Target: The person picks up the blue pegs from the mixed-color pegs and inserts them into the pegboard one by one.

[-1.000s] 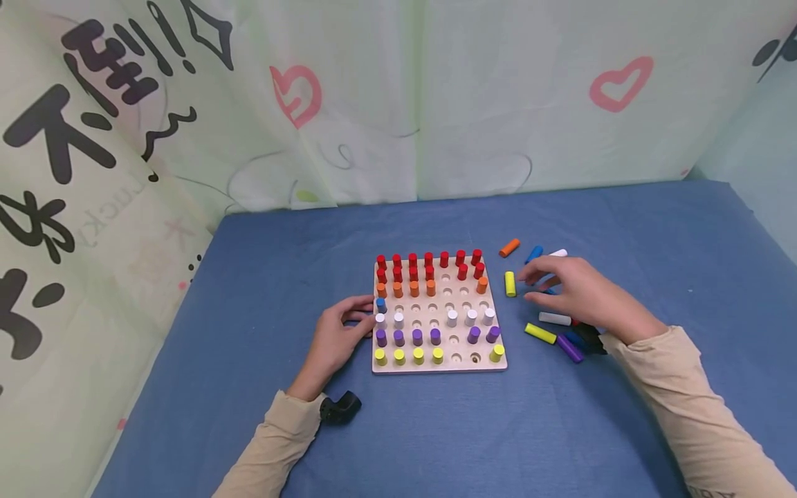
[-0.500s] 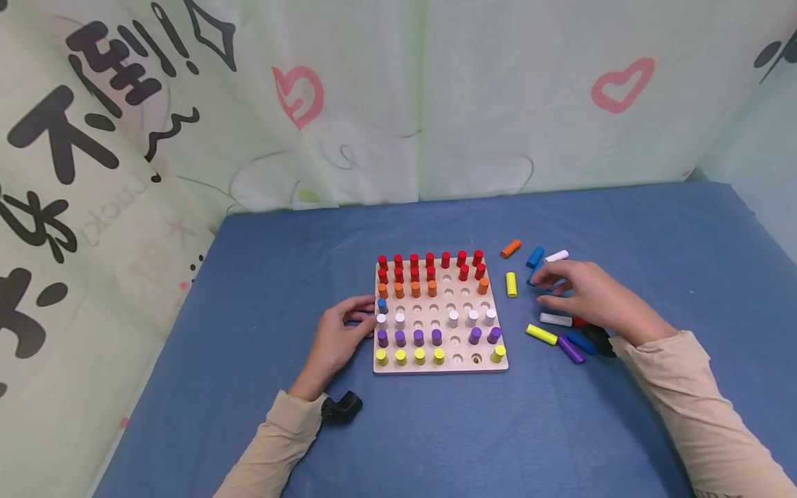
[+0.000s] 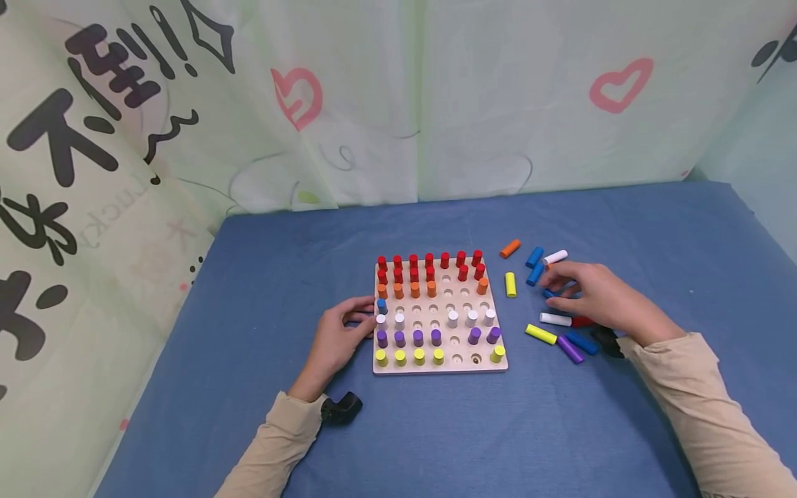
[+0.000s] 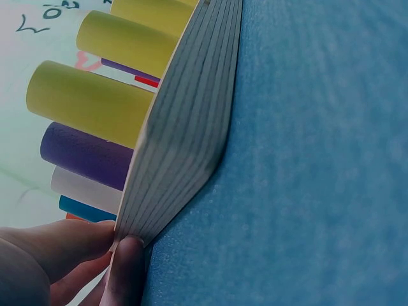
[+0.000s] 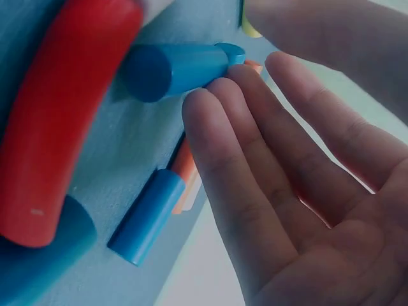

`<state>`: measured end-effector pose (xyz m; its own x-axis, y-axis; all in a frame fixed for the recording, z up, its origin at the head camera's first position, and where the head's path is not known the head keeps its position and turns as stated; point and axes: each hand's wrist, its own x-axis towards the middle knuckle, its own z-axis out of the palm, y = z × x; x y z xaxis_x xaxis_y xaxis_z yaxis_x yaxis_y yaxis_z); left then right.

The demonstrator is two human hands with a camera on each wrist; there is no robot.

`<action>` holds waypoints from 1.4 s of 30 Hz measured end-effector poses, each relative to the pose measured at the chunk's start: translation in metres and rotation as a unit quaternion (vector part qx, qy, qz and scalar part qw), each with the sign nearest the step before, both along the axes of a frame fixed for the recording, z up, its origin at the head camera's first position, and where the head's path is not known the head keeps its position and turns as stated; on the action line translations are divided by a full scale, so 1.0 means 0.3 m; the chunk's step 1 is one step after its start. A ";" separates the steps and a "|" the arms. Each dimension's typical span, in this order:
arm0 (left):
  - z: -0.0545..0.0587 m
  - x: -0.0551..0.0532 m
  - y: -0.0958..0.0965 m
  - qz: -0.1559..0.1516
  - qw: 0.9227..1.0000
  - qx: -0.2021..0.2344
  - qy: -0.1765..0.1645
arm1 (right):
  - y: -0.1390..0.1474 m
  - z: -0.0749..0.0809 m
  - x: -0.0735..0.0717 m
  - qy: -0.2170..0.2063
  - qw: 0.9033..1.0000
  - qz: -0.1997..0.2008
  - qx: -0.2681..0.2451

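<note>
A wooden pegboard [image 3: 398, 371] lies on the blue cloth, with red, orange, blue, white, purple and yellow pegs standing in rows. Several of its holes are bare. My left hand [image 3: 335, 340] holds the board's left edge, thumb and fingertips against it; the left wrist view shows them beside the layered wooden side [image 4: 185, 115]. To the right of the board, my right hand [image 3: 600, 297] hovers over loose pegs, holding nothing. In the right wrist view its fingers are extended near a blue peg [image 5: 185, 69]. A red peg [image 5: 64, 121] lies close to that camera.
Around the right hand lie an orange peg [image 3: 510, 248], a yellow peg [image 3: 510, 284], white pegs [image 3: 555, 319], a purple peg [image 3: 570, 349] and several blue pegs [image 3: 535, 256]. Behind the cloth-covered table [image 3: 299, 263] hangs a printed curtain [image 3: 486, 138].
My right hand has shifted right and slightly toward me, uncovering blue pegs and the white one at the back. My left hand and the pegboard stay in place.
</note>
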<state>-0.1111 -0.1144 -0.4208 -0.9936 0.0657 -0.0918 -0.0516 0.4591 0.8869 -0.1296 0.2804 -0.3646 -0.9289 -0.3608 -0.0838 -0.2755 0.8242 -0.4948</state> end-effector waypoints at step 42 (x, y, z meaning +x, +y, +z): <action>-0.003 -0.002 0.000 -0.001 1.000 0.011 0.000 | 0.038 -0.036 -0.031 -0.023 1.000 -0.005 0.014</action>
